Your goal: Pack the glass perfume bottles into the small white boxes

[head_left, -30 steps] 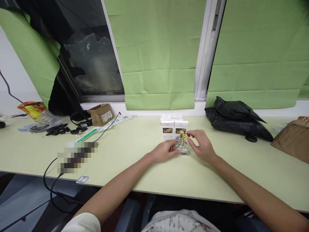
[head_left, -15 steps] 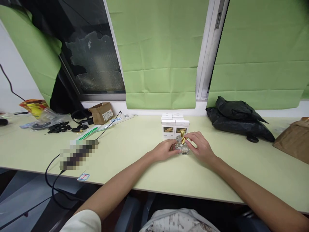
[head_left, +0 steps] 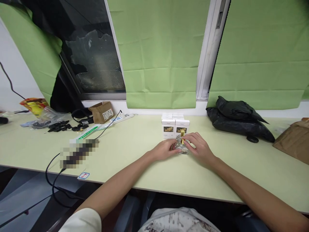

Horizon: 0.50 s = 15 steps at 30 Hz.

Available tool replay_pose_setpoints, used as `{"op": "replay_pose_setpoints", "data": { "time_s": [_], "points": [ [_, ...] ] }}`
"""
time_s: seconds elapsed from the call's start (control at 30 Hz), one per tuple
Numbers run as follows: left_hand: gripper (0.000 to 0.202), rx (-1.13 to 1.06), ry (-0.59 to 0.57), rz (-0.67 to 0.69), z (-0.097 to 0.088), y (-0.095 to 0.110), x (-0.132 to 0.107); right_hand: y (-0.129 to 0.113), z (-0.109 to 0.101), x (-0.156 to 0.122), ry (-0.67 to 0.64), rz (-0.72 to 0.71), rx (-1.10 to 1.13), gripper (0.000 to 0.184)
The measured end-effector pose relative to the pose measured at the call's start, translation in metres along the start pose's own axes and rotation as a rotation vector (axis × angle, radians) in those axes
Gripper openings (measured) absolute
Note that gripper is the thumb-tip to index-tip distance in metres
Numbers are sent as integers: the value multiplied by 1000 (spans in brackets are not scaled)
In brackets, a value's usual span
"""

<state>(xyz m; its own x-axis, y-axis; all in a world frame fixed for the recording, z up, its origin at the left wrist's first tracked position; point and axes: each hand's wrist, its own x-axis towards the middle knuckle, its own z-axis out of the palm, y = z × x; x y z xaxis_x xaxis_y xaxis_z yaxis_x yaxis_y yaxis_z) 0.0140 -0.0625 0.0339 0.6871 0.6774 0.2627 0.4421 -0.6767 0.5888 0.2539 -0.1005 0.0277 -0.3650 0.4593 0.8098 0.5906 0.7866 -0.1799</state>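
Observation:
A small clear glass bottle [head_left: 182,149] stands on the table, with my left hand [head_left: 165,149] closed around its left side. My right hand [head_left: 200,148] pinches a shiny gold cap [head_left: 182,141] upright at the top of this bottle. Whether the cap is seated on the neck is hidden by my fingers. Just behind is a second glass bottle [head_left: 178,138], partly covered, with a gold top [head_left: 182,132]. Beyond the bottles stand white boxes [head_left: 168,129] with dark pictures on their fronts, in two columns.
Black plastic bags [head_left: 238,120] lie at the back right, and a brown paper bag [head_left: 293,140] is at the right edge. Leftward are an open cardboard box [head_left: 102,112], a power strip [head_left: 120,118], black small parts [head_left: 60,126] and a cable [head_left: 49,172] hanging over the edge.
The gold cap in my right hand has gone from tilted to upright over the front bottle. My left hand stays at the bottle's side.

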Motion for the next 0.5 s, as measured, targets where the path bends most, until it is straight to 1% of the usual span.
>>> {"op": "replay_pose_setpoints", "data": {
  "time_s": [0.23, 0.4, 0.5],
  "points": [
    [32, 4, 4, -8, -1, 2, 0, -2, 1, -2, -11, 70, 67, 26],
    [33, 3, -8, -3, -1, 1, 0, -4, 1, -3, -33, 130, 112, 24],
    [34, 7, -10, -5, 0, 0, 0, -3, 1, -3, -30, 133, 108, 23]
  ]
}}
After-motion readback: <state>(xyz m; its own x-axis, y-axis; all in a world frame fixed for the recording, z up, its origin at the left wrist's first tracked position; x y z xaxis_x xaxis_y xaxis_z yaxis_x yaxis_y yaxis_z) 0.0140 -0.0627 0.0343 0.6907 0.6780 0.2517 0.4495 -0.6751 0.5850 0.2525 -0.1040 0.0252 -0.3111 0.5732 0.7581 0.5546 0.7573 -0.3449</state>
